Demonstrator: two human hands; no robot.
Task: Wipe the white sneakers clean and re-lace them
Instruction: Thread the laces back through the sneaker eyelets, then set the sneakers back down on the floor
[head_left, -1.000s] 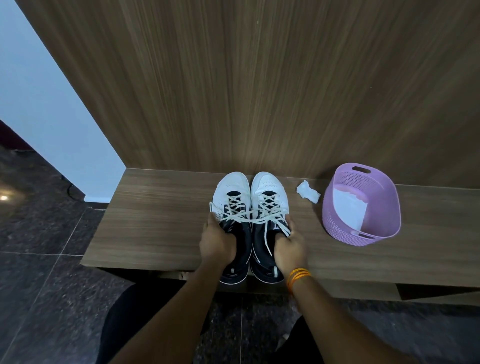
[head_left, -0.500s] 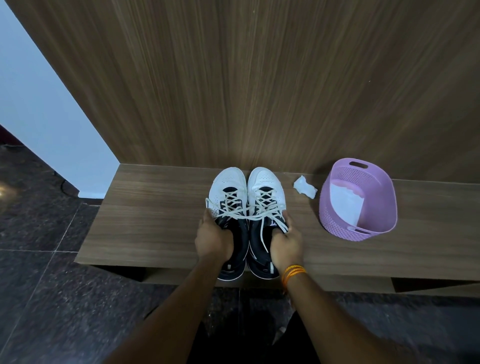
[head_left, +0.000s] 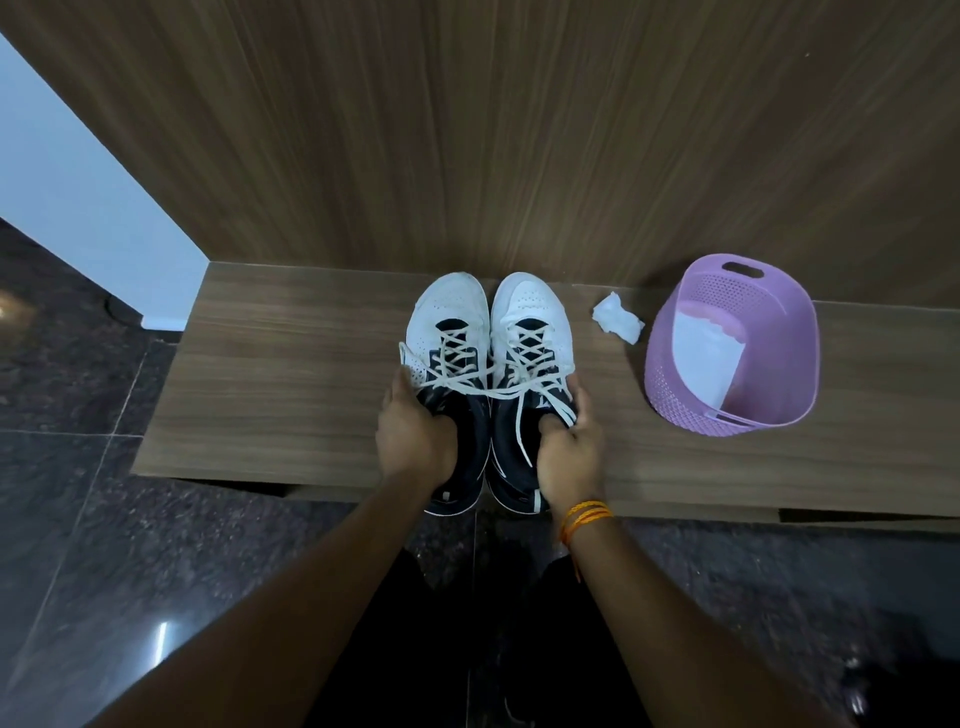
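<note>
Two white sneakers with black heels and linings stand side by side on a wooden bench (head_left: 291, 374), toes toward the wall. My left hand (head_left: 413, 436) grips the collar of the left sneaker (head_left: 448, 322). My right hand (head_left: 569, 452) grips the outer side of the right sneaker (head_left: 530, 312). Both shoes are laced with white laces (head_left: 488, 387), and the loose ends cross between them and hang into the right shoe. A crumpled white wipe (head_left: 618, 317) lies on the bench just right of the toes.
A lilac perforated plastic basket (head_left: 779, 364) stands on the bench at the right with a white packet (head_left: 704, 358) inside. A wood-panel wall rises behind the bench. Dark stone floor lies in front and to the left, beside a white wall.
The camera has drawn closer and tilted a little. Both hands keep their hold on the sneakers, which stay in the same spot on the bench.
</note>
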